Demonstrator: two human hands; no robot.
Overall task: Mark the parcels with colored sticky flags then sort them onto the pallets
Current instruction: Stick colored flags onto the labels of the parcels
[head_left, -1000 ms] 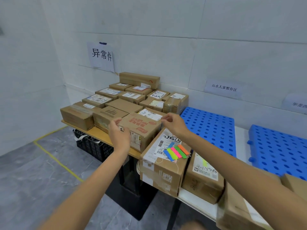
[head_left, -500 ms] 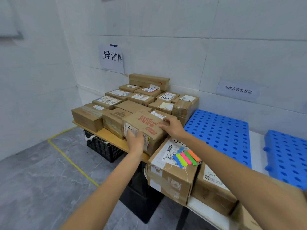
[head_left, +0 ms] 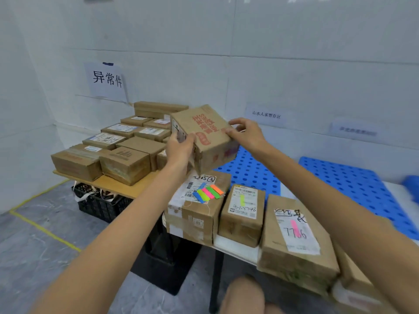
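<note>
Both hands are up on one box [head_left: 207,137], a brown carton with red print, held in the air and tilted, clear of the stack behind it. The left hand [head_left: 180,148] clamps the near left corner, fingers wrapped round the edge. The right hand [head_left: 246,133] grips the far right side, thumb on top, fingers curled over the edge.

Below the lifted box sits a taped parcel [head_left: 197,209] at the worktop's [head_left: 235,244] front edge, and on its label lies a fan of sticky flags [head_left: 208,192]: blue, yellow-green, pink, green, orange. Just beside it to the right, a smaller parcel [head_left: 243,215] wears a yellow-green flag on its label. Next along, a larger one [head_left: 294,241] carries a pink flag.

Behind and left, a wooden worktop [head_left: 118,188] holds the unsorted pile [head_left: 127,146], packed tight in rows up to the wall. A black crate [head_left: 99,203] sits underneath it.

To the right, two blue pallets [head_left: 254,175] [head_left: 358,189] lie flat, well apart from the held box. A paper sign [head_left: 106,80] hangs on the wall above the pile.
</note>
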